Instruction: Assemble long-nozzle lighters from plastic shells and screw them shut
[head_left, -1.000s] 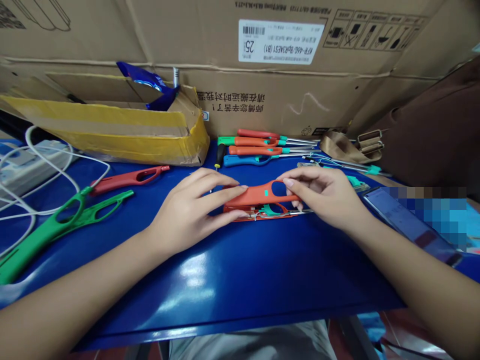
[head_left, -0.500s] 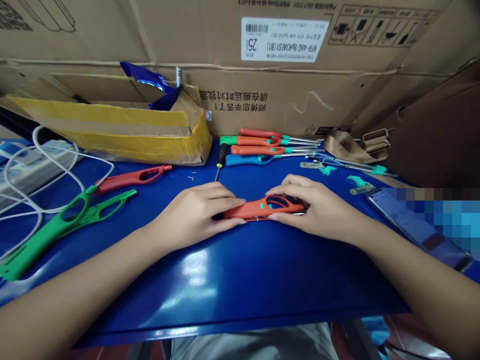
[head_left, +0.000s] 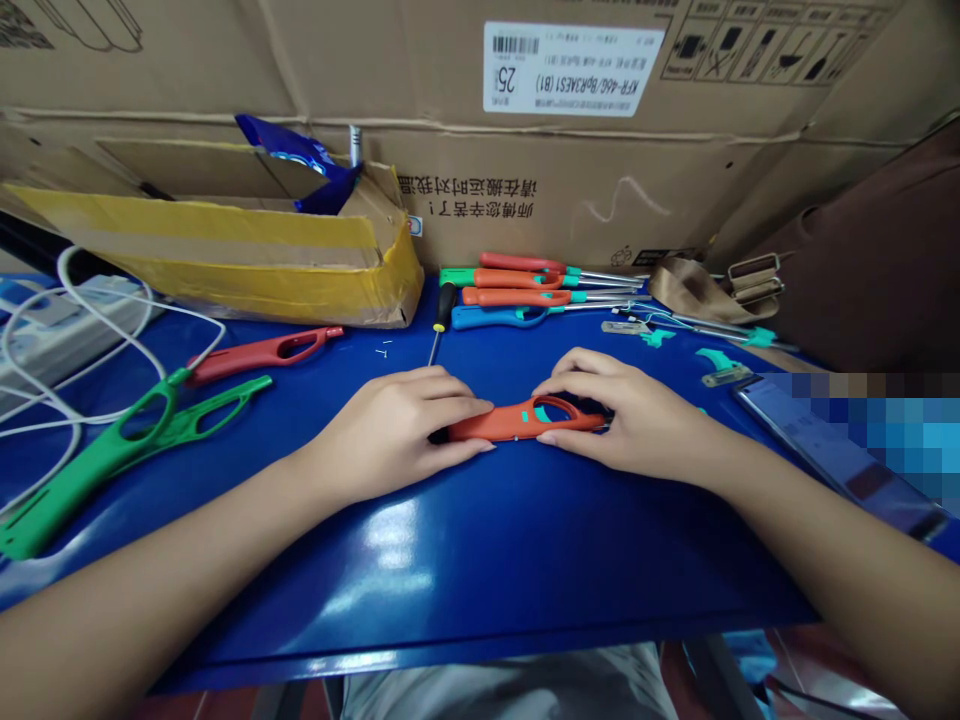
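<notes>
An orange lighter body (head_left: 502, 421) with a looped trigger guard lies low over the blue table in front of me. My left hand (head_left: 409, 425) grips its left end between thumb and fingers. Around the trigger-guard end my right hand (head_left: 611, 405) is closed, thumb on the near side and fingers on the far side. A bit of teal trigger shows inside the loop. The far right tip is partly hidden by my right fingers. Just beyond my left hand lies a screwdriver (head_left: 444, 308) with a black and yellow handle.
Several long-nosed lighters (head_left: 517, 297) lie along the back. Green shell halves (head_left: 112, 460) and a red shell (head_left: 262, 355) are at left, near a power strip (head_left: 82, 325) with white cables. Behind stands a yellow-taped box (head_left: 300, 285). A phone (head_left: 825, 450) and teal parts (head_left: 716, 358) lie right.
The gap along the near edge of the orange lighter body has narrowed, and its halves now sit closer together. Both hands stay in nearly the same place. The view has shifted slightly.
</notes>
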